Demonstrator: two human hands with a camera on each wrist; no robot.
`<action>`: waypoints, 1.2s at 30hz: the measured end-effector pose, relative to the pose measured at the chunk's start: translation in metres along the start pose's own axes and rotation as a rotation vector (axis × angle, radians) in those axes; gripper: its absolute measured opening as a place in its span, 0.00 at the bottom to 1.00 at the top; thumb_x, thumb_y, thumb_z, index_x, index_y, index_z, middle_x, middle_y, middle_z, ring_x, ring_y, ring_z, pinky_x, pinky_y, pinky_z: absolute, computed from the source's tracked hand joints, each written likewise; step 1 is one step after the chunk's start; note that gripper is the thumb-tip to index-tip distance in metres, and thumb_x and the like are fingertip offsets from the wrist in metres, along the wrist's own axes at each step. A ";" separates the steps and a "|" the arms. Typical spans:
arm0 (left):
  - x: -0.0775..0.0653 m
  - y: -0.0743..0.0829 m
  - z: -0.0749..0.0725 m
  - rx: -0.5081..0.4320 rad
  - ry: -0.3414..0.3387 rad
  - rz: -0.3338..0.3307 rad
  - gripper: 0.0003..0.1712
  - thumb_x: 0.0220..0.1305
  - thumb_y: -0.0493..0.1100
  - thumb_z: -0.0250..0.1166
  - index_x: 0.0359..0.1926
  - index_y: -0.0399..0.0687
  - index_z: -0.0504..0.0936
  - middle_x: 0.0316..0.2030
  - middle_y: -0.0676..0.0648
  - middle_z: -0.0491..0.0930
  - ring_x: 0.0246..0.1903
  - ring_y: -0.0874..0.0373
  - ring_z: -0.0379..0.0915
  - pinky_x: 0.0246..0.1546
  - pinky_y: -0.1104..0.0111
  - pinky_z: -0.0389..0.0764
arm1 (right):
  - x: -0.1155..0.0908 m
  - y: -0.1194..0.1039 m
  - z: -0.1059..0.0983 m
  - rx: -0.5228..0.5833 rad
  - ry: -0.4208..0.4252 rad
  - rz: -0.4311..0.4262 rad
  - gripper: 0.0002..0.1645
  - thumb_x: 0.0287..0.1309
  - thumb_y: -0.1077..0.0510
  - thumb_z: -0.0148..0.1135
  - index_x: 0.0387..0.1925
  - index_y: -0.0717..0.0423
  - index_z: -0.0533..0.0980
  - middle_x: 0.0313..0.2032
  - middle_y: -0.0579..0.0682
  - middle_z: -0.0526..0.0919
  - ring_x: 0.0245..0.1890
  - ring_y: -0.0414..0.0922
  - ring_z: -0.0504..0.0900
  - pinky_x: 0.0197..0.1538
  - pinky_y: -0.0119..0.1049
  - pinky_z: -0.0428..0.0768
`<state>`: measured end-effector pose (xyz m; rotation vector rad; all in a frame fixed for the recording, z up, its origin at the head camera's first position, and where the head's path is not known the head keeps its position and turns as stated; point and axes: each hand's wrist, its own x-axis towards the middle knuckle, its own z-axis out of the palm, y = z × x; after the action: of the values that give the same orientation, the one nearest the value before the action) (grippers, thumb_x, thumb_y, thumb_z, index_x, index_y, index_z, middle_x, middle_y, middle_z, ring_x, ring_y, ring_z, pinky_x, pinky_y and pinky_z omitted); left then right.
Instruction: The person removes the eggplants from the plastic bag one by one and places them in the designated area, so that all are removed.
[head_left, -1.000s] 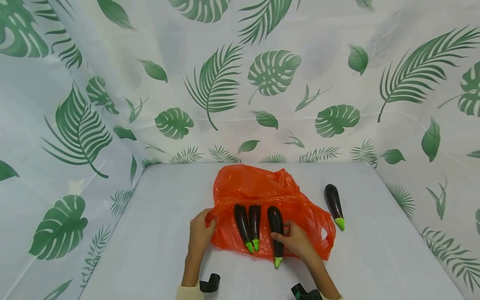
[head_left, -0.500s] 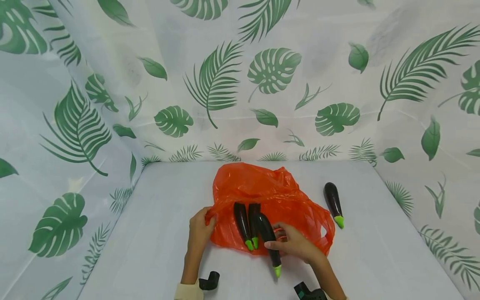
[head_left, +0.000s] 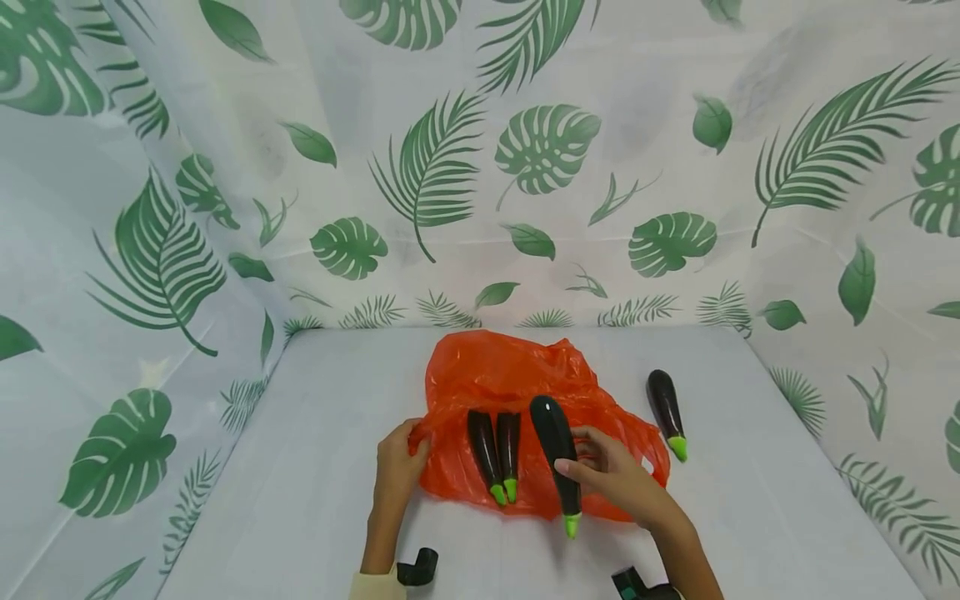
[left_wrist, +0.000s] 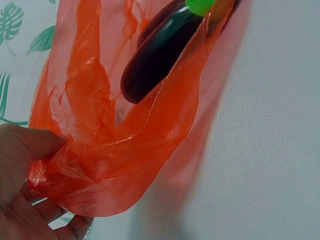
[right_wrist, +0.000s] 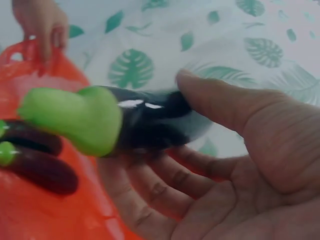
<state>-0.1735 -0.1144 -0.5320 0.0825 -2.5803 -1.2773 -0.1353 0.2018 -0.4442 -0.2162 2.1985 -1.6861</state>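
My left hand (head_left: 397, 462) pinches the left edge of a red plastic bag (left_wrist: 165, 125) between thumb and fingers. Two dark purple eggplants with green stem ends, a left one (head_left: 486, 454) and a right one (head_left: 508, 454), lie side by side on the bag's red film. In my right hand (head_left: 618, 477) is a third eggplant (head_left: 555, 450), gripped between thumb and fingers and held above the right part of the bag. Its green stem end (right_wrist: 70, 117) points toward me. The right wrist view shows the fingers below the eggplant and the thumb above it.
Another eggplant (head_left: 667, 415) lies on the white table (head_left: 322, 400), right of the bag. Leaf-printed white sheeting (head_left: 555, 250) stands behind the table and along both sides.
My right hand has lifted the eggplant, swung it left toward the other two, then brought it back right and up. My left hand keeps its hold on the bag edge.
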 end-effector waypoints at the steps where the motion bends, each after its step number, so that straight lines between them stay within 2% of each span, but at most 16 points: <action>1: -0.001 0.000 0.000 -0.002 -0.002 -0.013 0.15 0.63 0.35 0.64 0.51 0.39 0.81 0.45 0.42 0.85 0.43 0.51 0.81 0.49 0.56 0.84 | -0.003 -0.003 -0.003 0.010 0.031 -0.003 0.37 0.62 0.50 0.64 0.66 0.62 0.63 0.53 0.63 0.79 0.46 0.49 0.84 0.45 0.42 0.86; 3: -0.001 0.001 -0.001 -0.001 -0.005 -0.024 0.16 0.63 0.36 0.64 0.52 0.39 0.81 0.45 0.43 0.85 0.44 0.51 0.81 0.50 0.56 0.83 | -0.008 -0.009 -0.009 0.034 0.100 -0.022 0.36 0.63 0.51 0.63 0.66 0.61 0.63 0.55 0.65 0.78 0.46 0.47 0.84 0.46 0.40 0.86; 6: -0.001 0.001 -0.001 -0.003 -0.007 -0.030 0.16 0.64 0.36 0.64 0.53 0.40 0.81 0.46 0.43 0.84 0.44 0.51 0.81 0.50 0.57 0.83 | -0.017 -0.016 -0.022 0.014 0.240 -0.077 0.33 0.66 0.51 0.59 0.67 0.61 0.63 0.56 0.63 0.77 0.45 0.38 0.83 0.45 0.34 0.85; 9: 0.001 0.000 -0.002 -0.006 -0.001 -0.022 0.16 0.64 0.36 0.64 0.53 0.40 0.81 0.46 0.43 0.84 0.43 0.51 0.81 0.49 0.58 0.84 | -0.025 -0.019 -0.039 -0.011 0.375 -0.130 0.33 0.69 0.51 0.56 0.68 0.61 0.62 0.54 0.52 0.78 0.43 0.30 0.82 0.44 0.28 0.84; 11: 0.001 0.000 -0.003 -0.005 0.005 -0.020 0.16 0.64 0.36 0.64 0.52 0.39 0.81 0.46 0.42 0.84 0.43 0.51 0.80 0.49 0.58 0.84 | -0.030 -0.019 -0.052 0.011 0.444 -0.150 0.33 0.69 0.50 0.55 0.69 0.60 0.61 0.51 0.44 0.77 0.42 0.27 0.82 0.44 0.24 0.83; 14: 0.002 0.000 -0.003 -0.004 0.013 -0.022 0.16 0.63 0.36 0.64 0.52 0.40 0.81 0.45 0.43 0.84 0.42 0.52 0.80 0.48 0.58 0.84 | -0.036 -0.015 -0.070 0.128 0.527 -0.168 0.35 0.68 0.50 0.56 0.70 0.58 0.60 0.47 0.39 0.75 0.41 0.27 0.84 0.40 0.21 0.82; 17: 0.001 -0.002 -0.003 0.003 0.023 -0.007 0.15 0.63 0.35 0.65 0.51 0.39 0.82 0.45 0.42 0.85 0.41 0.51 0.81 0.47 0.57 0.84 | -0.041 -0.008 -0.087 0.240 0.600 -0.178 0.36 0.67 0.51 0.58 0.71 0.58 0.59 0.44 0.39 0.76 0.38 0.27 0.85 0.35 0.21 0.82; 20: 0.000 -0.004 -0.003 0.000 0.025 -0.001 0.15 0.62 0.35 0.64 0.51 0.39 0.82 0.44 0.42 0.85 0.41 0.52 0.81 0.47 0.58 0.85 | -0.044 0.000 -0.101 0.312 0.644 -0.183 0.36 0.66 0.53 0.59 0.71 0.57 0.59 0.42 0.36 0.79 0.36 0.28 0.85 0.32 0.20 0.82; 23: -0.001 -0.004 -0.004 0.002 0.021 0.001 0.15 0.62 0.35 0.64 0.51 0.39 0.82 0.44 0.42 0.85 0.41 0.51 0.80 0.47 0.57 0.85 | -0.044 0.009 -0.114 0.359 0.664 -0.175 0.31 0.65 0.54 0.60 0.67 0.52 0.63 0.39 0.33 0.81 0.33 0.29 0.86 0.31 0.21 0.82; 26: 0.001 -0.004 -0.004 0.001 0.017 -0.009 0.16 0.62 0.35 0.64 0.51 0.39 0.82 0.44 0.42 0.85 0.41 0.51 0.80 0.47 0.58 0.84 | -0.041 0.018 -0.124 0.371 0.684 -0.125 0.25 0.64 0.53 0.61 0.60 0.48 0.64 0.36 0.30 0.83 0.31 0.29 0.86 0.30 0.22 0.82; 28: 0.002 -0.003 -0.004 0.004 0.017 -0.009 0.16 0.63 0.36 0.64 0.52 0.39 0.81 0.45 0.42 0.85 0.43 0.50 0.81 0.48 0.57 0.84 | -0.037 0.025 -0.131 0.371 0.710 -0.057 0.26 0.63 0.52 0.63 0.58 0.49 0.64 0.32 0.29 0.83 0.30 0.28 0.84 0.28 0.23 0.82; 32: 0.003 -0.001 -0.004 0.002 0.007 -0.021 0.17 0.64 0.36 0.64 0.53 0.39 0.81 0.46 0.42 0.84 0.45 0.49 0.81 0.49 0.57 0.84 | -0.024 0.049 -0.148 0.306 0.766 0.140 0.40 0.61 0.46 0.64 0.67 0.57 0.59 0.27 0.27 0.78 0.27 0.27 0.80 0.26 0.24 0.81; 33: 0.002 -0.001 -0.004 0.000 0.006 -0.023 0.17 0.64 0.36 0.64 0.54 0.39 0.81 0.47 0.42 0.84 0.45 0.49 0.81 0.49 0.57 0.84 | -0.020 0.057 -0.153 0.286 0.768 0.182 0.44 0.61 0.45 0.64 0.70 0.59 0.57 0.31 0.32 0.80 0.29 0.28 0.79 0.27 0.25 0.81; 35: 0.002 -0.001 -0.004 -0.001 0.004 -0.024 0.17 0.64 0.36 0.64 0.54 0.39 0.81 0.47 0.41 0.84 0.45 0.49 0.81 0.49 0.57 0.84 | -0.011 0.085 -0.170 0.269 0.759 0.228 0.40 0.58 0.42 0.65 0.67 0.50 0.63 0.31 0.31 0.79 0.29 0.28 0.78 0.26 0.26 0.81; 36: 0.002 -0.001 -0.004 0.000 0.006 -0.024 0.17 0.64 0.36 0.64 0.53 0.39 0.81 0.47 0.42 0.84 0.45 0.49 0.81 0.49 0.57 0.84 | -0.007 0.093 -0.174 0.246 0.753 0.262 0.41 0.58 0.41 0.65 0.68 0.49 0.62 0.35 0.37 0.81 0.31 0.31 0.78 0.27 0.27 0.81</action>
<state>-0.1742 -0.1179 -0.5301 0.1172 -2.5819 -1.2840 -0.1849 0.3870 -0.4934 0.8638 2.3002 -2.0679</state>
